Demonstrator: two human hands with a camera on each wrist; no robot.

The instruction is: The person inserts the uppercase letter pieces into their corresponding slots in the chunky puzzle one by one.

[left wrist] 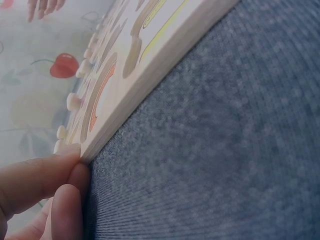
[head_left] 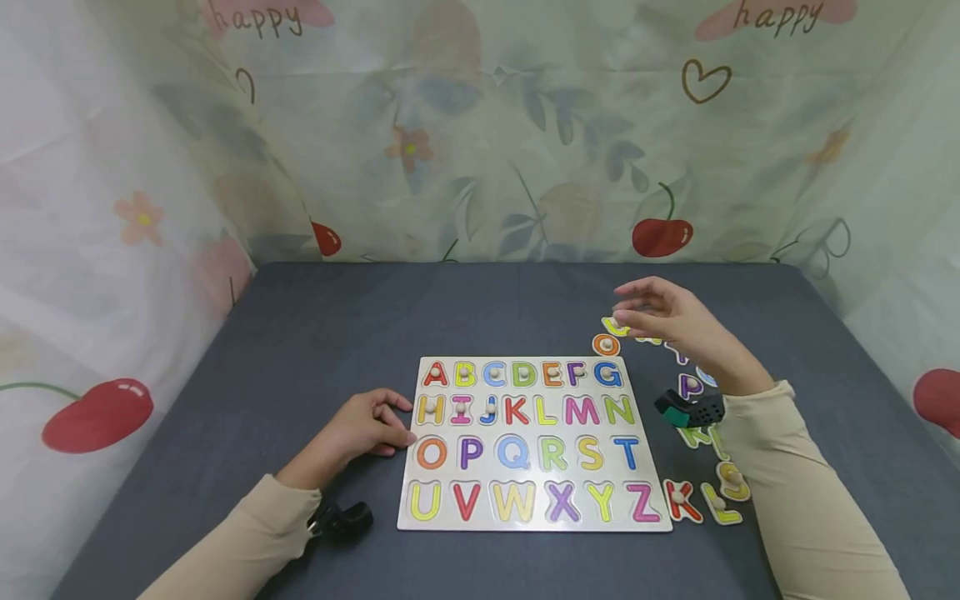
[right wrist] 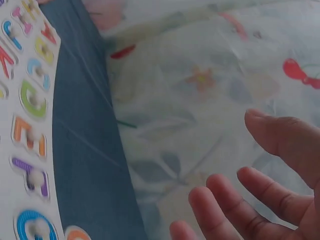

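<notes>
A white alphabet puzzle board [head_left: 525, 526] lies flat on the table. Letters A to J sit in its upper slots, each with a knob; K to Z show as coloured recesses. My left hand [head_left: 367, 423] grips the board's left edge, with thumb and finger pinching the rim [left wrist: 107, 137] in the left wrist view. Raised beyond the board's back right corner, my right hand [head_left: 667, 321] has spread, relaxed fingers and holds nothing. It overlaps a yellow letter piece [head_left: 615, 327] in the head view, near the orange O piece [head_left: 606, 345].
Loose letter pieces run along the board's right side, among them a purple P [head_left: 690, 385], a red K [head_left: 681, 502] and a yellow L [head_left: 722, 503]. The right forearm hides some. A printed cloth [head_left: 495, 167] hangs behind the dark table [head_left: 315, 333].
</notes>
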